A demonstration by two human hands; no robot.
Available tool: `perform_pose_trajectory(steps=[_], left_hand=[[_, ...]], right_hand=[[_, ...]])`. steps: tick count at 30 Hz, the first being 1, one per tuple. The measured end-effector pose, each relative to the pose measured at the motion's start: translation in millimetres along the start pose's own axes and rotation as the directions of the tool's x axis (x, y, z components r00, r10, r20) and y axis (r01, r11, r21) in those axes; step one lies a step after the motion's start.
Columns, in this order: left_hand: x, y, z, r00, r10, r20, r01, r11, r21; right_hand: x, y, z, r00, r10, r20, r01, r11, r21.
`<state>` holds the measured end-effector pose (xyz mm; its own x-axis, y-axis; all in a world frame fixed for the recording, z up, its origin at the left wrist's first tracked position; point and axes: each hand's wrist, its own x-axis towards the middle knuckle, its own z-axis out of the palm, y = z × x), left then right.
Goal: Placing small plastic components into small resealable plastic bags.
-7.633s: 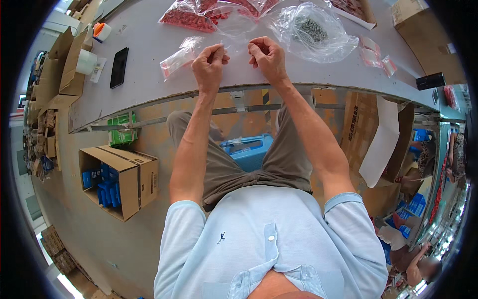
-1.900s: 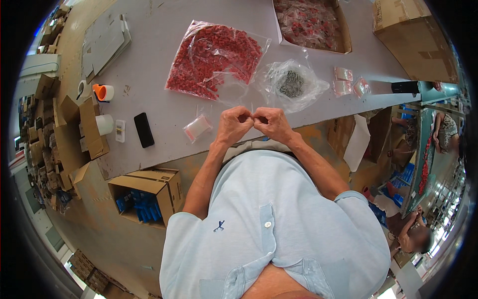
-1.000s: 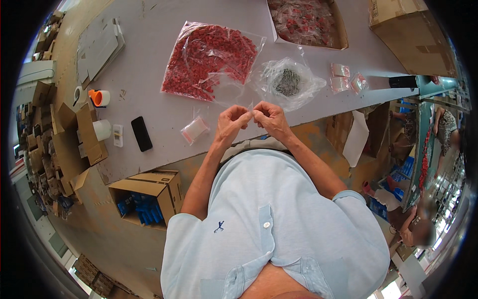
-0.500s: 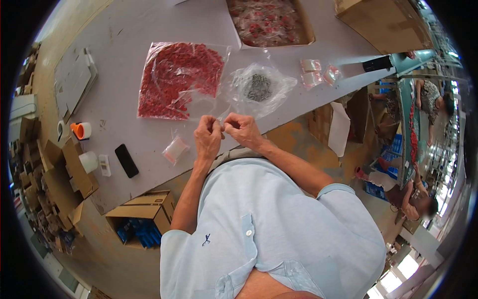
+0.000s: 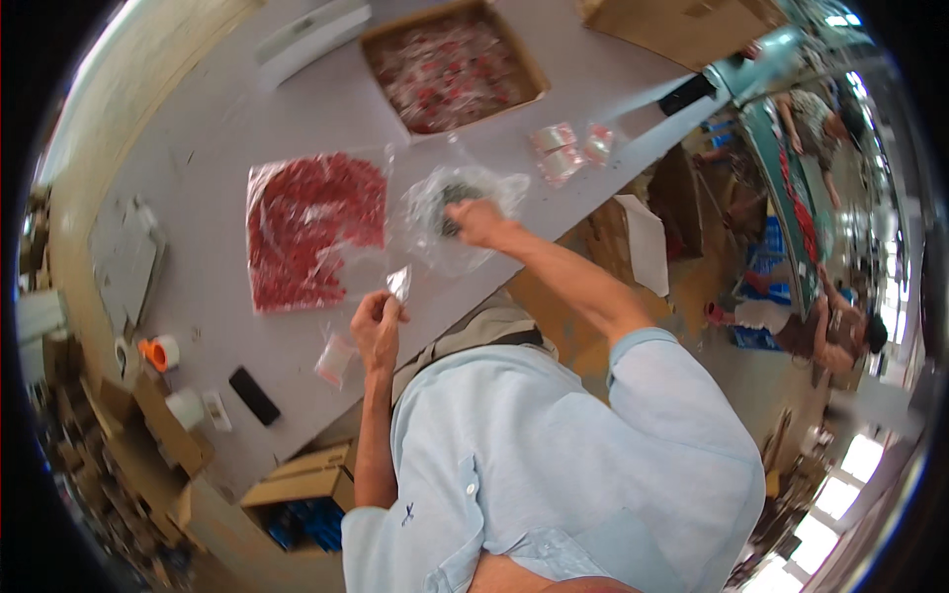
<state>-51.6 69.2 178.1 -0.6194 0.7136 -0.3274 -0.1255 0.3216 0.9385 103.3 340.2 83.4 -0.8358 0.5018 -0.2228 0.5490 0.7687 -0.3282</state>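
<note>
My left hand [image 5: 377, 328] is closed at the table's near edge, pinching a small clear plastic bag [image 5: 398, 283] that stands up from its fingertips. My right hand [image 5: 481, 223] reaches across to a pile of small grey metal pieces [image 5: 457, 194], too fine to name, lying on a crumpled clear plastic bag [image 5: 420, 210]. Its fingers are drawn together at the pile's edge; anything between them is hidden. Left of it lies a large clear bag of small red pieces [image 5: 311, 222]. Beside my left wrist rests a small packet of clear bags [image 5: 336, 360].
At the back stands an open carton [image 5: 539, 84] of filled small bags, near a larger closed carton [image 5: 682, 30]. Several bag packets [image 5: 560, 158] lie at right. A black phone [image 5: 254, 395] and orange tape roll [image 5: 158, 353] are at left. Other people work beyond the right edge.
My right hand has left my left hand and moved forward to the metal pieces. The small bag now shows upright in my left hand. The whole view has turned and shifted.
</note>
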Motion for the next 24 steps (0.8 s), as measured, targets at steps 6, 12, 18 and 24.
perform_pose_trajectory(steps=[6, 12, 18, 24], left_hand=[[-4.8, -6.6, -7.2, 1.0, 0.004, 0.011, -0.004, 1.0, 0.0], [3.4, -9.2, -8.8, 0.999, -0.039, -0.022, 0.04, 0.998, 0.045], [15.5, -15.8, 0.6, 0.999, -0.035, -0.008, 0.035, 0.999, 0.037], [16.3, -13.3, 1.6, 1.0, -0.023, -0.007, 0.023, 0.999, 0.033]], right_hand=[[17.2, 1.0, 39.5, 1.0, 0.0, 0.005, 0.0, 1.0, 0.013], [6.6, 12.0, 37.8, 0.987, -0.004, -0.16, 0.046, 0.964, 0.261], [-22.1, 15.3, 4.7, 0.954, 0.169, -0.246, -0.006, 0.836, 0.549], [-37.1, 10.0, -22.7, 0.928, 0.366, 0.071, -0.187, 0.292, 0.938]])
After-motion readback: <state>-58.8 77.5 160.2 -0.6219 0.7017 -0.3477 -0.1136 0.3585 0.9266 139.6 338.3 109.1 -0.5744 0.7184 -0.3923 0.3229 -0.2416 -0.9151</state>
